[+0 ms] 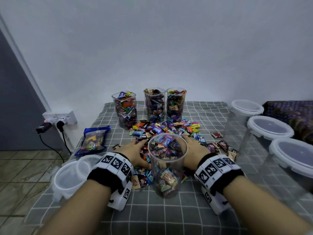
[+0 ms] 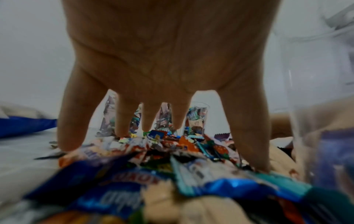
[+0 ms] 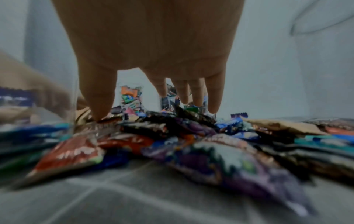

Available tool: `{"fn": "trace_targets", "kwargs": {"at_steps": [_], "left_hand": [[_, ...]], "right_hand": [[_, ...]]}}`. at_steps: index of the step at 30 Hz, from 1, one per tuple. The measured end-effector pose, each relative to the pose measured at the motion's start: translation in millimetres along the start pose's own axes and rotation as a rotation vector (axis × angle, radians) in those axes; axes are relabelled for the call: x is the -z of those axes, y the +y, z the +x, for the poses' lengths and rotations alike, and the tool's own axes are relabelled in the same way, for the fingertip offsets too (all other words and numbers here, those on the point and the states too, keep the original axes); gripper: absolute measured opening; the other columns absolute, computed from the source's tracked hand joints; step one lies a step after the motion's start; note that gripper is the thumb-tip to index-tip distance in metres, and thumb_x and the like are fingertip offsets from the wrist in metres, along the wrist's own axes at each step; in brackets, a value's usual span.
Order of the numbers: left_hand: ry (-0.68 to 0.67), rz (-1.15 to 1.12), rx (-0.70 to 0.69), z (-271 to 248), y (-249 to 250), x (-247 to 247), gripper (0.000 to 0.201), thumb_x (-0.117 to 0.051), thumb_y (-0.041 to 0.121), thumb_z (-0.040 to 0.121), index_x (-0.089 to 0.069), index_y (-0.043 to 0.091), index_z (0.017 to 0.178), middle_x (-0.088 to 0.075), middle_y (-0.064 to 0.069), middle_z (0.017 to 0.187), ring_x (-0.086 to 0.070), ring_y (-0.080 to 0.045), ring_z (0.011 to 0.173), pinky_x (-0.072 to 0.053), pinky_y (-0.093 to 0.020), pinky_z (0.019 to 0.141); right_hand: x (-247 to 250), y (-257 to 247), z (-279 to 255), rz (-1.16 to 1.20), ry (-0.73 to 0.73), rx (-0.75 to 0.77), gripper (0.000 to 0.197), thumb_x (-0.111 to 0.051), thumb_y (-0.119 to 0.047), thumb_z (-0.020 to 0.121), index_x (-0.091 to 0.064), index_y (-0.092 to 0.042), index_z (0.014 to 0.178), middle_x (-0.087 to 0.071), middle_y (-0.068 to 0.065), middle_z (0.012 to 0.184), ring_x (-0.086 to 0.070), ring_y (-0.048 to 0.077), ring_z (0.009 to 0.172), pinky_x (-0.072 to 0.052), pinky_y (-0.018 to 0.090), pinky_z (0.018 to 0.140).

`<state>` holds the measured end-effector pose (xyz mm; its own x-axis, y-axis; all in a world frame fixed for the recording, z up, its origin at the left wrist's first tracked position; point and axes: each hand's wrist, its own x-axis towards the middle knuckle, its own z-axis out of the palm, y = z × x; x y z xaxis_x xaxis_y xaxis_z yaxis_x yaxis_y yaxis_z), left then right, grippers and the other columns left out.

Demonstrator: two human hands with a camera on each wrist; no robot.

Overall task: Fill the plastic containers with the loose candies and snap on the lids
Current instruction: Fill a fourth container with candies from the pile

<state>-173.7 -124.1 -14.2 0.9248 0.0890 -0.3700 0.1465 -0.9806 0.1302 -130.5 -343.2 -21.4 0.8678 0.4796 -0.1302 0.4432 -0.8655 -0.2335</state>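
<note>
A tall clear container [image 1: 166, 165] stands in front of me, partly filled with wrapped candies. Behind it a pile of loose candies [image 1: 166, 128] spreads over the grey checked cloth. My left hand [image 1: 133, 150] lies palm down on the pile to the container's left, its straight fingers [image 2: 126, 115] spread over the wrappers. To the right of the container my right hand [image 1: 194, 147] rests on the candies [image 3: 172, 128] the same way, fingers [image 3: 214, 94] straight. Neither hand holds anything. Three full containers [image 1: 155, 105] stand at the back without lids.
Three lidded empty containers [image 1: 269, 128] line the right side. Loose clear lids [image 1: 71, 177] lie at the left edge, beside a blue candy bag [image 1: 93, 140]. A wall socket with plugs [image 1: 59, 118] sits left of the table. The table's near part shows bare cloth [image 1: 152, 214].
</note>
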Motion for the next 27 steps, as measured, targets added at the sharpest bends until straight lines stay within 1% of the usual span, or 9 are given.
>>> {"fn": "trace_targets", "kwargs": {"at_steps": [3, 5, 8, 10, 12, 16, 19, 23, 27], "left_hand": [[-0.031, -0.025, -0.053, 4, 2, -2, 0.118, -0.066, 0.077, 0.042, -0.008, 0.053, 0.142, -0.029, -0.002, 0.151, -0.038, -0.027, 0.132, -0.04, -0.049, 0.103], [-0.027, -0.013, -0.107, 4, 4, -3, 0.111, -0.066, 0.075, 0.048, -0.008, 0.055, 0.141, -0.038, -0.002, 0.146, -0.042, -0.027, 0.128, -0.041, -0.046, 0.101], [0.015, 0.07, -0.107, 1, 12, -3, 0.08, -0.068, 0.055, 0.073, -0.03, 0.041, 0.142, -0.049, -0.004, 0.138, -0.049, -0.027, 0.121, -0.044, -0.042, 0.099], [0.069, 0.1, -0.096, 0, 17, -2, 0.057, -0.063, 0.044, 0.083, -0.045, 0.032, 0.136, -0.054, -0.006, 0.132, -0.053, -0.027, 0.118, -0.045, -0.04, 0.098], [0.124, 0.115, -0.093, -3, 21, -2, 0.042, -0.058, 0.038, 0.087, -0.054, 0.03, 0.129, -0.06, -0.005, 0.126, -0.055, -0.027, 0.113, -0.047, -0.037, 0.094], [0.166, 0.103, -0.08, -3, 22, -1, 0.032, -0.057, 0.034, 0.088, -0.062, 0.03, 0.119, -0.064, -0.003, 0.117, -0.059, -0.026, 0.107, -0.049, -0.036, 0.087], [0.191, 0.073, -0.08, -4, 23, 1, 0.024, -0.057, 0.033, 0.087, -0.066, 0.028, 0.109, -0.067, -0.005, 0.109, -0.06, -0.028, 0.101, -0.05, -0.036, 0.083], [0.245, 0.057, -0.059, -5, 23, 1, 0.018, -0.054, 0.026, 0.089, -0.066, 0.025, 0.102, -0.066, -0.005, 0.104, -0.06, -0.028, 0.098, -0.046, -0.032, 0.076], [0.273, 0.026, -0.017, -9, 23, 3, 0.013, -0.05, 0.018, 0.09, -0.062, 0.02, 0.088, -0.065, -0.005, 0.1, -0.06, -0.026, 0.095, -0.04, -0.028, 0.069]], "right_hand": [[-5, -1, 7, -0.062, -0.1, 0.01, 0.092, -0.054, -0.063, 0.082, -0.002, -0.031, 0.15, -0.007, 0.007, 0.158, -0.012, 0.031, 0.143, -0.023, 0.047, 0.115], [-2, -2, 8, -0.092, -0.124, 0.02, 0.087, -0.053, -0.062, 0.083, -0.006, -0.031, 0.15, -0.009, 0.009, 0.158, -0.019, 0.031, 0.141, -0.026, 0.045, 0.114], [2, -5, 6, -0.121, -0.117, 0.026, 0.072, -0.051, -0.054, 0.088, -0.021, -0.029, 0.148, -0.02, 0.01, 0.154, -0.03, 0.031, 0.136, -0.031, 0.044, 0.111], [2, -6, 6, -0.108, -0.122, 0.002, 0.059, -0.052, -0.046, 0.09, -0.034, -0.027, 0.143, -0.03, 0.01, 0.147, -0.036, 0.03, 0.131, -0.035, 0.044, 0.108], [2, -7, 5, -0.085, -0.097, -0.008, 0.046, -0.052, -0.039, 0.091, -0.047, -0.025, 0.134, -0.04, 0.011, 0.137, -0.045, 0.029, 0.122, -0.04, 0.043, 0.103], [5, -9, 0, -0.136, -0.035, 0.052, 0.031, -0.043, -0.024, 0.097, -0.058, -0.015, 0.122, -0.057, 0.005, 0.123, -0.044, 0.022, 0.118, -0.041, 0.035, 0.099], [5, -8, 0, -0.11, -0.002, 0.064, 0.028, -0.042, -0.023, 0.098, -0.06, -0.015, 0.118, -0.058, 0.006, 0.12, -0.045, 0.021, 0.116, -0.043, 0.034, 0.098], [4, -7, -1, -0.08, 0.035, 0.041, 0.027, -0.044, -0.027, 0.096, -0.062, -0.016, 0.111, -0.055, 0.008, 0.116, -0.056, 0.024, 0.105, -0.047, 0.036, 0.093], [7, -9, -4, -0.063, 0.124, 0.045, 0.025, -0.043, -0.02, 0.095, -0.064, -0.012, 0.105, -0.059, 0.009, 0.11, -0.057, 0.025, 0.101, -0.046, 0.031, 0.088]]}}
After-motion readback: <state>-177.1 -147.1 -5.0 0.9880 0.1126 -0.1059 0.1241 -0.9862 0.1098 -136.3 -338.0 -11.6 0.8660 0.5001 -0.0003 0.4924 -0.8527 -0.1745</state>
